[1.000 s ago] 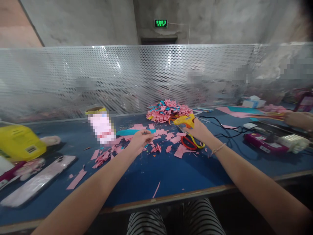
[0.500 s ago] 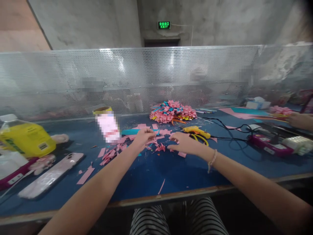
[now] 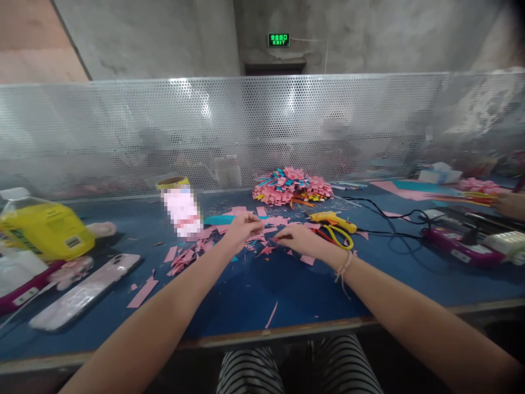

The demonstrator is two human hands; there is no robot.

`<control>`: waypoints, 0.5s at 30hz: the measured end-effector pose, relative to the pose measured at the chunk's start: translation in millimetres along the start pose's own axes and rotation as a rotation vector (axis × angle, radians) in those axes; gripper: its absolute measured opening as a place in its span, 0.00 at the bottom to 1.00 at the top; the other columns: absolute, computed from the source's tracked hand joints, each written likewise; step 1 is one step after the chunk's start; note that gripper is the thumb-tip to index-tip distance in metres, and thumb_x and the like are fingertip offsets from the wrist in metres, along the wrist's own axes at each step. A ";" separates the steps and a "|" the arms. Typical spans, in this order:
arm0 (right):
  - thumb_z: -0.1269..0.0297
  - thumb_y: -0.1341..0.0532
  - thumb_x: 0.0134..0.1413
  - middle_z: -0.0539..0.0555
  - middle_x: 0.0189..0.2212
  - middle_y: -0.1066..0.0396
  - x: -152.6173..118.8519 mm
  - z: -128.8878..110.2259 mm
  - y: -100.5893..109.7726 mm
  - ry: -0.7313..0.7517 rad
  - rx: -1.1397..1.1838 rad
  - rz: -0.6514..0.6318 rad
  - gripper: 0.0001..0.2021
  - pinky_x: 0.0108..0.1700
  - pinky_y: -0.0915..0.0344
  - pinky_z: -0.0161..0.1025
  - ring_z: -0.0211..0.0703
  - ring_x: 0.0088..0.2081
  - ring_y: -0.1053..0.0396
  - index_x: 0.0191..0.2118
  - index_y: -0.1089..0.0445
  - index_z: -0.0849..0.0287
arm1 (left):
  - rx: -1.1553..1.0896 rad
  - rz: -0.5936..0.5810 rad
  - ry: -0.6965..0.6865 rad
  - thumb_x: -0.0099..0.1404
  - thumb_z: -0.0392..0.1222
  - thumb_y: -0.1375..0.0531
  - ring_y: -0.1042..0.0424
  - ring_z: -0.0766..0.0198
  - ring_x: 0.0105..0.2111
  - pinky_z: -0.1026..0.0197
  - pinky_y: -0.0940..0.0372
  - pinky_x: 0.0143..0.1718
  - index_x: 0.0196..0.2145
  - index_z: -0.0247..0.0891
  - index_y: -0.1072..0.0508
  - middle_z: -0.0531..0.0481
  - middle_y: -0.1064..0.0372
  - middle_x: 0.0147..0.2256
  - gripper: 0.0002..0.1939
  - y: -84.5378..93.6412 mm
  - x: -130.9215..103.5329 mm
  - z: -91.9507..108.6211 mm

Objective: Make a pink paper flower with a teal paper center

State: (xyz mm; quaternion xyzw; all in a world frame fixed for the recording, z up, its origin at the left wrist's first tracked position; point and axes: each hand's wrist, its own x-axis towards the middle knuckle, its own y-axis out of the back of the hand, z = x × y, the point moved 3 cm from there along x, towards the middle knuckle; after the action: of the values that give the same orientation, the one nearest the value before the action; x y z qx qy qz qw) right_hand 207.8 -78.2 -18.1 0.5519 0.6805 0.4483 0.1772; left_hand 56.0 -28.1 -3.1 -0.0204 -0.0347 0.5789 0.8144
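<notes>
My left hand (image 3: 244, 227) is closed in a pinch over a blue paper strip (image 3: 219, 220) and pink scraps; what its fingertips hold is too small to make out. Beside it, my right hand (image 3: 298, 241) has its thumb and fingers drawn together above the pink paper scraps (image 3: 268, 250), and anything between them is hidden. The two hands are apart, fingertips facing. Right behind my right hand lie a yellow glue gun (image 3: 334, 221) and yellow-handled scissors (image 3: 341, 239).
Pink and blue paper flowers (image 3: 292, 187) are heaped by the perforated screen (image 3: 287, 126). Leftward are a propped phone with blurred screen (image 3: 182, 210), another phone (image 3: 86, 290) and a yellow bottle (image 3: 47, 230). Power strip (image 3: 463, 249), cables and another person's hand (image 3: 508, 207) are rightward.
My right hand has moved slightly left toward my left hand, and its spread fingers have come together. My left hand keeps its pinch in nearly the same place.
</notes>
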 end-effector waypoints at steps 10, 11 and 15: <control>0.74 0.45 0.47 0.50 0.24 0.30 -3.0 19.1 16.5 -0.442 0.818 0.160 0.06 0.30 0.34 0.32 0.36 0.28 0.30 0.31 0.32 0.61 | 0.074 -0.028 0.100 0.43 0.34 0.36 0.30 0.68 0.25 0.61 0.36 0.34 0.25 0.34 0.34 0.51 0.31 0.23 0.11 -3.4 -2.8 -2.8; 0.75 0.44 0.46 0.50 0.23 0.30 -2.6 18.5 16.5 -0.435 0.860 0.172 0.05 0.30 0.34 0.32 0.35 0.27 0.30 0.30 0.32 0.61 | 0.089 -0.031 0.094 0.44 0.34 0.36 0.30 0.68 0.25 0.61 0.36 0.34 0.25 0.34 0.34 0.51 0.32 0.23 0.11 -3.7 -3.1 -2.8; 0.75 0.42 0.43 0.48 0.21 0.32 -1.2 16.1 16.5 -0.403 0.910 0.192 0.04 0.28 0.35 0.31 0.34 0.25 0.31 0.29 0.34 0.61 | 0.155 -0.033 0.036 0.44 0.35 0.36 0.33 0.70 0.24 0.62 0.36 0.32 0.24 0.34 0.33 0.51 0.32 0.23 0.09 -3.8 -2.1 -2.4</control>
State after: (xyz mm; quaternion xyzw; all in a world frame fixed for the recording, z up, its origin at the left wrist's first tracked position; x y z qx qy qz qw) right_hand 229.8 -72.8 -13.7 0.7091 0.7051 0.0053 0.0046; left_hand 59.1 -31.3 -5.3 0.0330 0.0248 0.5659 0.8235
